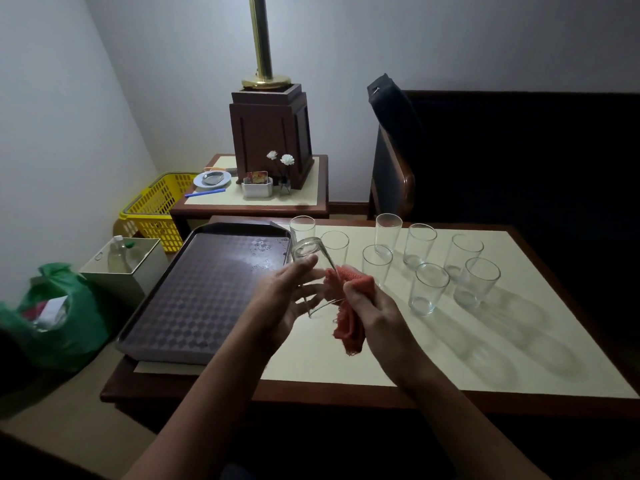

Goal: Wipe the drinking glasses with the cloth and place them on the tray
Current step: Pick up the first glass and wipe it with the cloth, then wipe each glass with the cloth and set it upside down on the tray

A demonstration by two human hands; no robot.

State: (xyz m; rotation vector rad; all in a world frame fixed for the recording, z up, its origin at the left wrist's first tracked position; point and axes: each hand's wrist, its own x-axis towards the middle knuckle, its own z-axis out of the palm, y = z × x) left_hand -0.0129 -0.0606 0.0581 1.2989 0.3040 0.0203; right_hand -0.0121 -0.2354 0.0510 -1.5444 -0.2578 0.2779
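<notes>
My left hand (289, 299) grips a clear drinking glass (313, 268), tilted with its mouth pointing up and away from me. My right hand (372, 306) holds an orange-red cloth (349, 306) against the right side of that glass, above the table's cream top. A dark brown patterned tray (194, 296) lies on the left part of the table with nothing standing on it. Several more clear glasses (427, 289) stand upright on the table to the right and behind my hands.
A small side table (311, 188) behind carries a wooden lamp base (272, 140), a plate and small items. A yellow basket (156, 206), a white bin (124, 268) and a green bag (69, 317) sit on the floor at left. A dark sofa (519, 154) is at the right.
</notes>
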